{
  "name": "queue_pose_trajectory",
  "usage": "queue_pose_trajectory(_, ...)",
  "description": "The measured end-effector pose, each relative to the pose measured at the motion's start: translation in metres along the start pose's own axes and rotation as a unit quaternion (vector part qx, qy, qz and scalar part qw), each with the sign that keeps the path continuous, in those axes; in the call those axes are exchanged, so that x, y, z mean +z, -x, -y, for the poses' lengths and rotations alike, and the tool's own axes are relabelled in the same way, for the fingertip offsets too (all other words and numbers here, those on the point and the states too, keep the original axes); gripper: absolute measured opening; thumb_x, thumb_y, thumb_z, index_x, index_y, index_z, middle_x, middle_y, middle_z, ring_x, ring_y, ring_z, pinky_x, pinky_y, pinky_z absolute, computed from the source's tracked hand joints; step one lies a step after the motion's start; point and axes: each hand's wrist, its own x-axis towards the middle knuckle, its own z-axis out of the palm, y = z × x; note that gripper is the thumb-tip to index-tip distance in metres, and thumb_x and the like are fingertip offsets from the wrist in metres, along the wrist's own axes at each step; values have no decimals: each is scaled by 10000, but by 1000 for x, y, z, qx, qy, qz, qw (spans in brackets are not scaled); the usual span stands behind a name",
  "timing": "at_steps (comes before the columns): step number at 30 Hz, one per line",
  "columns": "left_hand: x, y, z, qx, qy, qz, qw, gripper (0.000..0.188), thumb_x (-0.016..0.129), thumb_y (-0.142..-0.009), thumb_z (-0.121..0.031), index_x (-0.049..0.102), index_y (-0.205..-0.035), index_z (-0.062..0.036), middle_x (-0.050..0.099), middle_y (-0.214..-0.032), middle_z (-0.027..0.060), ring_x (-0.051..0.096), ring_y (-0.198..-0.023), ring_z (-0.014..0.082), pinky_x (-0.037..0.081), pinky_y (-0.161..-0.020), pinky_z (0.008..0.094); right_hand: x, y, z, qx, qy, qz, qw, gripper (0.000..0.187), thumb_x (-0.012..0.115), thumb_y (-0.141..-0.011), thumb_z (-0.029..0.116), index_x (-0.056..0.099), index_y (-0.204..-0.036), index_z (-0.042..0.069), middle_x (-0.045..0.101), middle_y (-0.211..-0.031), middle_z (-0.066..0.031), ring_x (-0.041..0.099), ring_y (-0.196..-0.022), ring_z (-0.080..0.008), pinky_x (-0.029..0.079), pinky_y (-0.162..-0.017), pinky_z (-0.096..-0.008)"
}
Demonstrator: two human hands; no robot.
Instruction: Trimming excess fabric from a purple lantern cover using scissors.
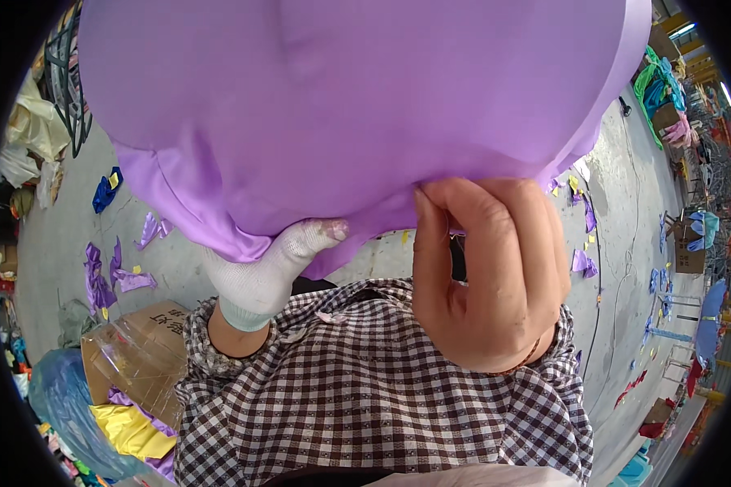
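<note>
A large piece of smooth purple cloth (365, 97) fills the upper middle, stretched over a rounded shape, with loose folds hanging along its near edge. My left hand (256, 272), in a white knitted glove with a worn thumb tip, grips that edge at the left. Its thumb lies on the near side, while the other fingers are hidden behind the cloth. My right hand (495, 268) is bare, its fingers curled and pinching the near edge right of the middle. What supports the cloth from inside is hidden.
At lower left stands a cardboard box (134, 349) with yellow cloth (134, 430) by it and a blue plastic bag (65, 406) alongside. Purple scraps (97, 276) litter the grey concrete floor (49, 243). Metal racks and coloured cloth line the right side; a dark wire frame (67, 81) stands far left.
</note>
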Motion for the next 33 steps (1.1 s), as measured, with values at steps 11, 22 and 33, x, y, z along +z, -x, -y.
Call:
queue_pose_trajectory(11,-9,-15,12,109,-29,176,978,748,816,-845,-159,397,-1443,5,563,-1329,104,593,-1138,223,510,-983,373,-41,17,-17,14,2,70,997,216,775,-722,-129,680,-896,-45,632,-778,-122,600,-625,-207,436,-523,-308)
queue_pose_trajectory(22,5,-17,-12,115,249,59,960,497,761,-883,-56,532,-1315,31,655,-1192,107,653,-1063,187,545,-917,343,-14,-12,-7,-150,-199,9,968,273,544,-1040,254,524,-1163,11,723,-1059,-275,650,-1047,-363,507,-820,-430)
queue_pose_trajectory(33,-5,-19,-22,21,249,89,964,391,687,-933,-51,567,-1294,38,676,-1165,89,646,-1074,165,539,-896,324,12,-23,3,-327,82,-22,941,217,550,-994,263,445,-997,73,760,-1097,-189,578,-1021,-239,389,-827,-312)
